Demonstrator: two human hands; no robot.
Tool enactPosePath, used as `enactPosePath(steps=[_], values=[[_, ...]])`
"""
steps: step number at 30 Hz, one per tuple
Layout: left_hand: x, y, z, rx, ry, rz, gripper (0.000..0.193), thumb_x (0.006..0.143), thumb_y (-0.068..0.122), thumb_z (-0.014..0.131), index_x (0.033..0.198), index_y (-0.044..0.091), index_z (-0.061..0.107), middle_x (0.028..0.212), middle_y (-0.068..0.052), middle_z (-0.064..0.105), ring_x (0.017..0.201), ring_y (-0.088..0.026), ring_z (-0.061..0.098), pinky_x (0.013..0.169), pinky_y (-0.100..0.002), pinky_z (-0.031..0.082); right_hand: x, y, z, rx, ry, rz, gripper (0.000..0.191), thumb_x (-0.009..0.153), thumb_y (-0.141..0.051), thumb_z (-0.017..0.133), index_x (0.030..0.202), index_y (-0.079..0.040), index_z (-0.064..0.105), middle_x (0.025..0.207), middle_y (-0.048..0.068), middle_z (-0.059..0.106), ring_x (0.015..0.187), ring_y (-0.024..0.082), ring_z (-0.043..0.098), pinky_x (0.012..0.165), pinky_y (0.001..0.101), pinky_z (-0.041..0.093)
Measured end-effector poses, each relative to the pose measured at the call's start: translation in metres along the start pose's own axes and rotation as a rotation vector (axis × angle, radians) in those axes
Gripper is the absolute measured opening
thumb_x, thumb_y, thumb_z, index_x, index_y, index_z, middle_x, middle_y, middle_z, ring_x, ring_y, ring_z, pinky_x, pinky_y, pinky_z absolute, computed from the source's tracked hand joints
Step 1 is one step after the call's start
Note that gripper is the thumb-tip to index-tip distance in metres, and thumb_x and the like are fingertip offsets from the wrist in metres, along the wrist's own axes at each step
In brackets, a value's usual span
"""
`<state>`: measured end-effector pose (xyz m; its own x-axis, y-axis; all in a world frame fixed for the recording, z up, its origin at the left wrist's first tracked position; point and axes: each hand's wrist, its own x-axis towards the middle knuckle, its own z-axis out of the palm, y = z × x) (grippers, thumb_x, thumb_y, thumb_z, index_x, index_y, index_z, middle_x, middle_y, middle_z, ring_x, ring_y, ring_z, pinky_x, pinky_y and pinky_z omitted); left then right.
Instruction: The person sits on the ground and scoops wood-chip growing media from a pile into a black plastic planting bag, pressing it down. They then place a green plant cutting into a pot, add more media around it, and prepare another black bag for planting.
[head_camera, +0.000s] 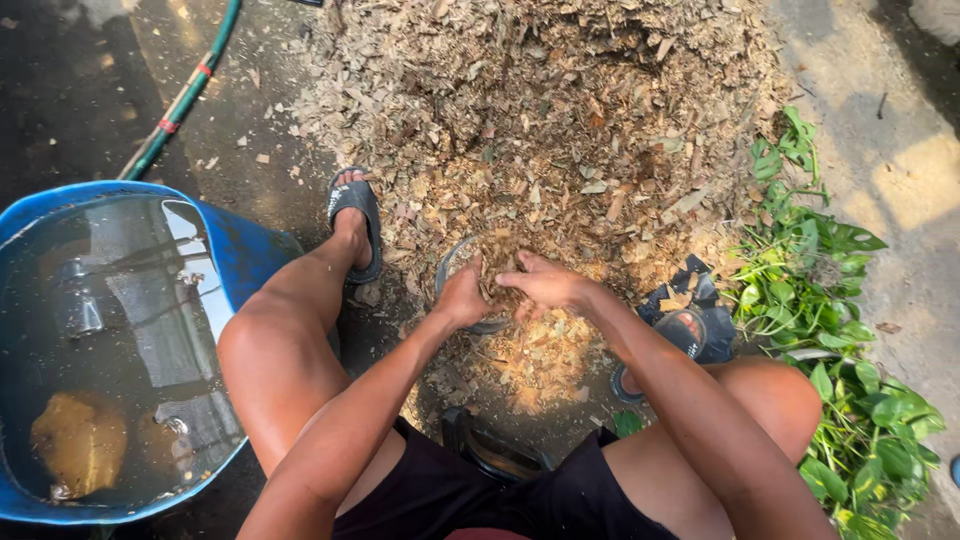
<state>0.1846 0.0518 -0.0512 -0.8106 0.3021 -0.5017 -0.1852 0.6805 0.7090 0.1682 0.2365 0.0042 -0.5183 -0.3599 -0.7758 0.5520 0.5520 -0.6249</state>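
Hands are meeting over a small round pot, dark-rimmed and half buried at the near foot of the wood-chip pile, directly ahead of you between your knees. Your left hand is curling against the pot's near-left rim, fingers bent around the chips heaped there; your right hand is lying flatter across the fill from the right, fingers loosely spread and pressing chips, clamping nothing rigid. The left hand is sitting closer to the rim, and the two are nearly touching. The pot's mouth is facing up, so it is presenting no long axis. Count: one pot, one chip pile, two sandals, one blue water tub at your left, one green hose beyond it, one clump of leafy green plants at your right.
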Motion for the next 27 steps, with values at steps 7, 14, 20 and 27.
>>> enactPosePath(steps=[7,14,20,27], values=[[0.004,-0.012,0.003,-0.307,0.022,0.067,0.087,0.063,0.013,0.092,0.138,0.001,0.050,0.129,-0.018,0.068,0.116,-0.029,0.068,0.105,-0.038,0.052,0.000,0.014,0.002,0.059,0.042,-0.008,0.095,0.101,-0.036,0.057,0.163,-0.002,-0.008,0.167,0.015,0.010,0.093,0.034,0.078,0.085,0.0468,0.064],[-0.003,-0.009,0.009,0.016,0.090,0.259,0.110,0.066,0.007,0.089,0.158,0.001,0.029,0.158,-0.023,0.040,0.132,-0.036,0.057,0.115,-0.038,0.043,-0.023,-0.010,0.012,-0.676,0.173,0.156,0.083,0.099,-0.067,0.022,0.132,0.002,0.055,0.091,0.021,0.080,0.100,0.025,0.075,0.099,0.0501,0.053],[0.001,-0.011,0.012,0.121,0.106,0.235,0.114,0.064,0.007,0.090,0.155,-0.008,0.022,0.163,-0.024,0.027,0.135,-0.040,0.051,0.114,-0.039,0.043,-0.047,-0.036,0.016,-0.767,0.243,0.117,0.070,0.096,-0.057,0.048,0.126,0.005,0.060,0.076,0.014,0.076,0.097,0.028,0.077,0.097,0.0434,0.055],[0.002,-0.018,0.014,0.166,0.122,0.216,0.108,0.065,0.006,0.089,0.152,-0.006,0.027,0.163,-0.023,0.027,0.132,-0.042,0.053,0.115,-0.041,0.041,-0.025,-0.018,0.030,-0.970,0.395,-0.155,0.040,0.089,-0.012,0.056,0.128,-0.006,0.061,0.112,0.020,0.068,0.088,0.033,0.072,0.080,0.0453,0.060]])
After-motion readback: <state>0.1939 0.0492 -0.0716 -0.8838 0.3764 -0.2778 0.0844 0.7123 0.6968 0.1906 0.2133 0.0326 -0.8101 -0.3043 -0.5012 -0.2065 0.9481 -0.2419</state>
